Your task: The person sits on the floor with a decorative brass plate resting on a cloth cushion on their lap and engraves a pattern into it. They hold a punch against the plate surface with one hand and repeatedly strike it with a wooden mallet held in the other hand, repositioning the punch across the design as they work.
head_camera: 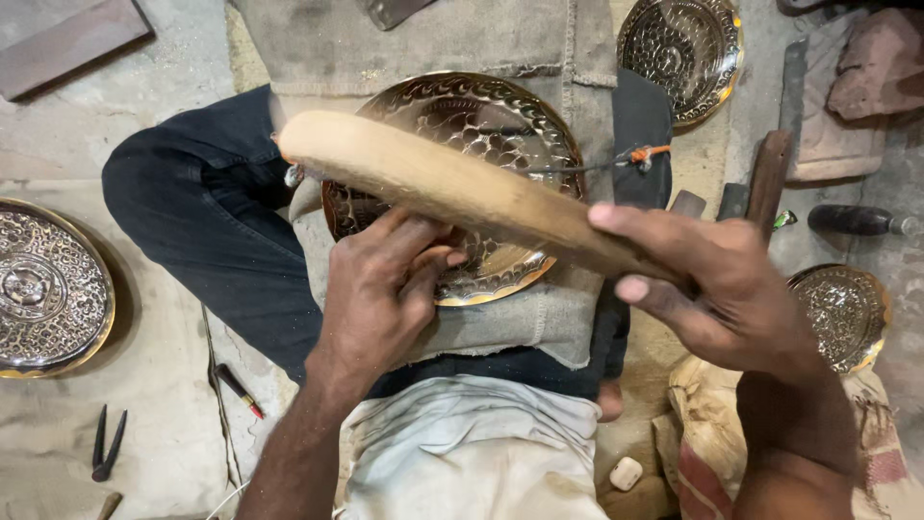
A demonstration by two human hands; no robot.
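Mallet (452, 183) held closed in right hand (731, 294), long axis running far-left over plate (462, 183); left hand (385, 289) pinches something unseen on plate's near rim.

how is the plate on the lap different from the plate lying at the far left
The plate on the lap rests on grey cloth, partly hidden by the wooden mallet and touched by the left hand; the plate at the far left lies untouched on the floor cloth, cut off by the frame edge. The lap plate shows a scale-like pattern, the left one a raised centre medallion. Both are round, embossed, shiny metal with gold rims.
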